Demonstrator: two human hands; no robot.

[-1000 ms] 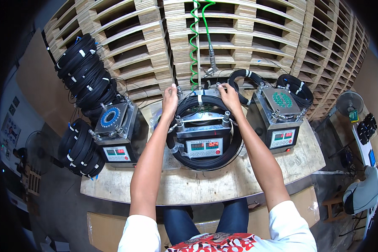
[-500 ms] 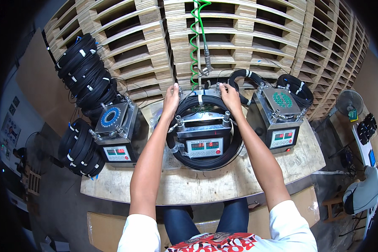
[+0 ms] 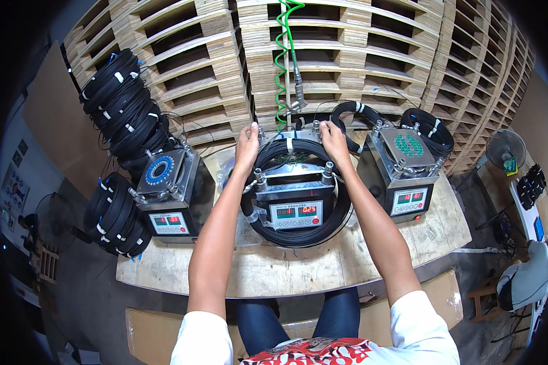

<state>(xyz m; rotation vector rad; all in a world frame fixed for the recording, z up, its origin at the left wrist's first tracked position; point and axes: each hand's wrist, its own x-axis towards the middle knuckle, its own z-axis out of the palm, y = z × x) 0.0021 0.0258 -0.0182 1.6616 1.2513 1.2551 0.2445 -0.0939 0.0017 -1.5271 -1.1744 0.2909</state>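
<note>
A coil of black cable point(image 3: 342, 214) is draped around the middle bench machine point(image 3: 326, 210), a polishing-type unit with a steel top, corner posts and a lit red display. My left hand point(image 3: 247, 148) is closed at its far left corner, the thumb up beside the post there. At the far right corner, my right hand point(image 3: 334, 145) is curled beside the far right post point(image 3: 316, 125). Fingers of both hands are partly hidden. A white tie point(image 3: 290, 145) binds the coil at its far side, between the hands. The plate under the coil is mostly covered.
Similar machines stand left point(image 3: 175, 210) and right point(image 3: 405, 185), holding blue-ringed and green-dotted plates. Cable coils point(image 3: 125, 100) pile up at far left. An air gun point(image 3: 298, 97) hangs from a green spiral hose point(image 3: 281, 67) before stacked pallets point(image 3: 353, 36). The wooden table point(image 3: 286, 274) has a curved-looking front edge.
The red digits on the machines' displays have changed. The hanging air gun has swung slightly. Both my hands stay at the far corners, almost still.
</note>
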